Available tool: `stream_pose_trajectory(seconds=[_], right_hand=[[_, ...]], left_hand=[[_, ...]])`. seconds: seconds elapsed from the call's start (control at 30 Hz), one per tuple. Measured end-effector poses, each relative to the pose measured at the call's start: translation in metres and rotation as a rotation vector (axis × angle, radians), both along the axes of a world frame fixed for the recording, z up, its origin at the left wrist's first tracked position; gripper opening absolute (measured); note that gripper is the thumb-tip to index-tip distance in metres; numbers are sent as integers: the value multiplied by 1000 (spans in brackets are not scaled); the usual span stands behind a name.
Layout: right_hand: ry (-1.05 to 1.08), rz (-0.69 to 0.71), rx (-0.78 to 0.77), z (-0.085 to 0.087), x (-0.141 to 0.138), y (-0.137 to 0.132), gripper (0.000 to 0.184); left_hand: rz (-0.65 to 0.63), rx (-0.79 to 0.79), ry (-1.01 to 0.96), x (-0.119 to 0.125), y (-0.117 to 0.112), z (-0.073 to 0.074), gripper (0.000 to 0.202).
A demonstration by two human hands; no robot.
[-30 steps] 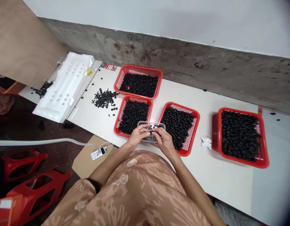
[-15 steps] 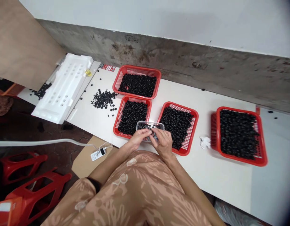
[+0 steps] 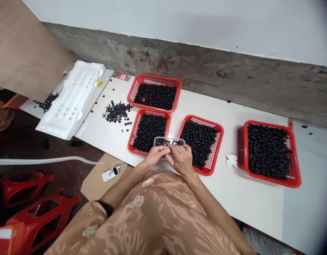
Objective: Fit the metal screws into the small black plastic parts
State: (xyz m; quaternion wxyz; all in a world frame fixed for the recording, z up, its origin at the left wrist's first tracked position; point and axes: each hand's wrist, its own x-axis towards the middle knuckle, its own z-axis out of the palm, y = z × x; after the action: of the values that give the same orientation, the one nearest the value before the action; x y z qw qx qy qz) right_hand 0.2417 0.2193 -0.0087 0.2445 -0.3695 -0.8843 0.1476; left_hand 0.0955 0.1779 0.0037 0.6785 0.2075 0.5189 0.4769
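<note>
A small clear plastic tub [image 3: 169, 142] holding small black rubber-like parts sits at the front rim of a red mesh basket [image 3: 149, 131]. My left hand [image 3: 156, 156] and my right hand [image 3: 181, 159] are close together at the tub's near side, with fingers curled and fingertips meeting. A small black part seems pinched between them, though the fingers partly hide it. Several black parts fill that basket, and a second red basket [image 3: 200, 143] of them lies under my right hand's side.
Another red basket [image 3: 154, 92] and a larger one [image 3: 268, 154] hold black parts. A loose black pile [image 3: 117, 112] lies on the white table [image 3: 245, 198]. A white foam tray [image 3: 71, 101], white tissue [image 3: 231, 161], a cable, and red plastic stools [image 3: 26, 187] surround it.
My right hand has shifted slightly left toward my left hand, and the fingertips now meet closer over the tub's near edge. The view has moved very little.
</note>
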Motion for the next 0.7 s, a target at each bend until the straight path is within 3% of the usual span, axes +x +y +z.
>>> stream_pose_trajectory(seconds=[0.27,0.7], right_hand=[[11,-5,1,-3,2,-7,27],[-1,86,-7,-21,5,-22,21]], left_hand=[[-24,5,38,-3,-7,-6,33],[-104,9,102,3,-19,-22,31]])
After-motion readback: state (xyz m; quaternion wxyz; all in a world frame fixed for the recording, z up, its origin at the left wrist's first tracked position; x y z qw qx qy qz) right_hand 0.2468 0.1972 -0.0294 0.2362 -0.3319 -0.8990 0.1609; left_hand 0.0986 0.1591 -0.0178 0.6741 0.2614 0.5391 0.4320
